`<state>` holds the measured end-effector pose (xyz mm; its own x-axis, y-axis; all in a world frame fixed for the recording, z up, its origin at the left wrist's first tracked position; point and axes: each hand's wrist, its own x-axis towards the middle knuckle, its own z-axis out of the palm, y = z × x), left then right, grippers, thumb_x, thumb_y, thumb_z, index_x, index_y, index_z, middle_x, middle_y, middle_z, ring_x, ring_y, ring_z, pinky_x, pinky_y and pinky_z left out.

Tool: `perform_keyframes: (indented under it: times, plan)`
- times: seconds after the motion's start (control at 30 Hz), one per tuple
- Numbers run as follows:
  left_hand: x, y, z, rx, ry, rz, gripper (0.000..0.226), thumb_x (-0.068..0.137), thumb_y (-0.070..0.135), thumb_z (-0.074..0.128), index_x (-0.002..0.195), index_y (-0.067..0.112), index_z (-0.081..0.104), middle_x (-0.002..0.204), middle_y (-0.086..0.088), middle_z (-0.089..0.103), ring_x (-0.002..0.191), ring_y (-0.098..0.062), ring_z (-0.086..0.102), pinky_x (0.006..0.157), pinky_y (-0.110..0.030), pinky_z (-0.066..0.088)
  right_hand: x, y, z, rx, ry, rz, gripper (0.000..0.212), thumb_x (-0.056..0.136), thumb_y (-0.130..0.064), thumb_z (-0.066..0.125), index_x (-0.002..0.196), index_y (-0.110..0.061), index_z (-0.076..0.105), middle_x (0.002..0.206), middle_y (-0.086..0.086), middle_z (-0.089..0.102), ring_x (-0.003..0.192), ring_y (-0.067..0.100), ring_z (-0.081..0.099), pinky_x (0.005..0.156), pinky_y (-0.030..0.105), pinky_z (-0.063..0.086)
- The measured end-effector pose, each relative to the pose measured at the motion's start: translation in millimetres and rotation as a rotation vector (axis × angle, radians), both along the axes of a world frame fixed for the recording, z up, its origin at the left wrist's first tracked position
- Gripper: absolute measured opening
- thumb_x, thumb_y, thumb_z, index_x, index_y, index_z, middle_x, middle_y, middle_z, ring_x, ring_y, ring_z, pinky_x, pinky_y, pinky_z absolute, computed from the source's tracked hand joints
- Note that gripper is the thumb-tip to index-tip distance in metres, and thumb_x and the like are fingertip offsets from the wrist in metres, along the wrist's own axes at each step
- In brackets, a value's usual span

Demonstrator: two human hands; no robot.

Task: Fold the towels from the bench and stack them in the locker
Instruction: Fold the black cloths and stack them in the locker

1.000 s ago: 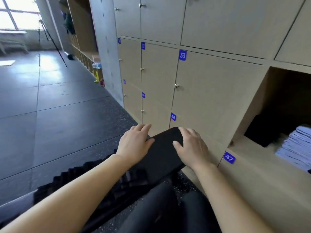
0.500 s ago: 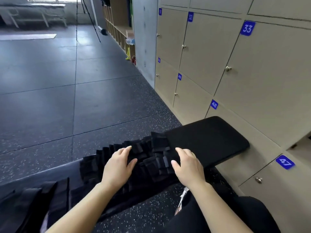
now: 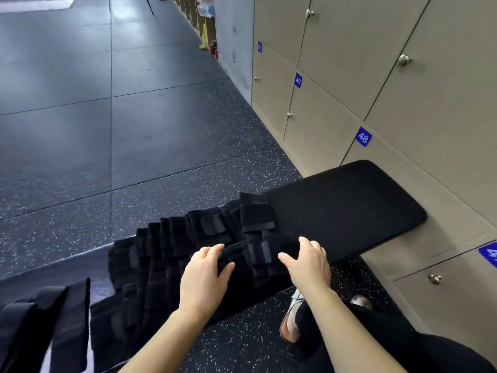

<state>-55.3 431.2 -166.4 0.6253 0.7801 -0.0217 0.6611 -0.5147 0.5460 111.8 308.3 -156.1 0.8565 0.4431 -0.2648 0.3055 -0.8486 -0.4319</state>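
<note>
Loosely, my left grip (image 3: 205,267) and right grip (image 3: 309,261), both released, flanked one towel (image 3: 252,262) for lifting off the surface (image 3: 349,205).

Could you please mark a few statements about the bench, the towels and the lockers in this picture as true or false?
1. The left hand and the right hand are both over the row of towels on the bench. True.
2. The towels are white. False: they are black.
3. The end of the bench nearest the lockers is bare. True.
4. One locker door in view stands open. False: every door in view is shut.
</note>
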Motion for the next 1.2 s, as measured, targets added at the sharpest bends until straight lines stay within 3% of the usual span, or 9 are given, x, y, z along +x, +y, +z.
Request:
perform_keyframes:
  times: [0.3, 0.4, 0.53, 0.63, 0.7, 0.8, 0.9, 1.03, 1.2]
  plan:
    - [-15, -7, -8, 0.065, 0.048, 0.054, 0.047, 0.077, 0.032, 0.082, 0.119, 0.016, 0.067, 0.1, 0.004, 0.066, 0.094, -0.017, 0.063, 0.072, -0.026, 0.048, 13, 9, -18, -0.111, 0.095, -0.099, 0.063, 0.079, -0.046, 0.072, 0.125, -0.01, 0.05, 0.131, 0.01, 0.053, 0.122, 0.029, 0.047, 0.097, 0.038, 0.041]
    - [-22, -10, -6, 0.049, 0.067, 0.079, 0.05, 0.079, 0.036, 0.079, 0.123, 0.018, 0.064, 0.102, 0.006, 0.064, 0.099, -0.014, 0.061, 0.076, -0.023, 0.045, 23, 4, -27, -0.068, 0.173, -0.12, 0.05, 0.084, -0.041, 0.067, 0.123, -0.012, 0.056, 0.129, 0.008, 0.057, 0.119, 0.031, 0.051, 0.095, 0.038, 0.043]
    - [-28, -12, -1, 0.024, 0.092, 0.122, 0.054, 0.083, 0.041, 0.074, 0.13, 0.02, 0.058, 0.108, 0.007, 0.062, 0.106, -0.012, 0.057, 0.08, -0.022, 0.044, 34, -11, -29, 0.267, 0.374, -0.153, 0.017, 0.087, -0.023, 0.065, 0.091, -0.007, 0.061, 0.091, 0.003, 0.06, 0.092, 0.024, 0.055, 0.081, 0.036, 0.042]
    - [-29, -16, 0, -0.004, 0.132, 0.131, 0.056, 0.086, 0.047, 0.068, 0.134, 0.022, 0.053, 0.113, 0.009, 0.062, 0.11, -0.009, 0.055, 0.084, -0.021, 0.044, 34, -21, -9, 0.652, 0.694, -0.065, 0.014, 0.09, -0.006, 0.062, 0.101, 0.001, 0.066, 0.097, 0.008, 0.072, 0.092, 0.021, 0.068, 0.084, 0.033, 0.054]
    - [-25, -21, -1, -0.021, 0.149, 0.121, 0.057, 0.088, 0.049, 0.065, 0.136, 0.023, 0.051, 0.116, 0.011, 0.061, 0.112, -0.009, 0.054, 0.087, -0.022, 0.045, 30, -16, 0, 0.682, 0.769, 0.03, 0.011, 0.09, -0.003, 0.061, 0.099, -0.002, 0.067, 0.094, 0.007, 0.074, 0.088, 0.018, 0.069, 0.08, 0.026, 0.055]
    - [-14, -26, -1, -0.048, 0.157, 0.12, 0.061, 0.09, 0.051, 0.062, 0.141, 0.022, 0.047, 0.117, 0.01, 0.061, 0.112, -0.009, 0.055, 0.089, -0.023, 0.045, 23, 2, -18, 0.408, 0.464, 0.079, 0.011, 0.087, -0.016, 0.067, 0.091, -0.006, 0.064, 0.09, 0.004, 0.067, 0.088, 0.022, 0.062, 0.073, 0.029, 0.049]
    - [0, -27, -1, -0.104, 0.162, 0.156, 0.066, 0.089, 0.052, 0.062, 0.143, 0.018, 0.042, 0.116, 0.009, 0.06, 0.111, -0.011, 0.056, 0.089, -0.026, 0.046, 13, 13, -32, 0.083, 0.171, 0.067, 0.027, 0.086, -0.031, 0.064, 0.102, -0.01, 0.059, 0.11, 0.004, 0.053, 0.095, 0.025, 0.052, 0.072, 0.03, 0.038]
    - [16, -28, -2, -0.198, 0.132, 0.238, 0.068, 0.085, 0.05, 0.069, 0.138, 0.015, 0.045, 0.121, 0.003, 0.059, 0.115, -0.017, 0.056, 0.09, -0.028, 0.046, 5, 15, -32, 0.066, 0.121, 0.083, 0.031, 0.09, -0.029, 0.06, 0.114, -0.01, 0.056, 0.118, 0.003, 0.05, 0.091, 0.02, 0.049, 0.072, 0.028, 0.037]
    - [30, -30, -6, -0.39, -0.069, 0.295, 0.055, 0.084, 0.03, 0.075, 0.128, 0.013, 0.046, 0.103, 0.006, 0.062, 0.097, -0.014, 0.061, 0.084, -0.028, 0.049, 2, 12, -36, 0.064, 0.113, 0.091, 0.03, 0.09, -0.03, 0.059, 0.113, -0.01, 0.056, 0.118, 0.003, 0.049, 0.088, 0.02, 0.049, 0.072, 0.028, 0.038]
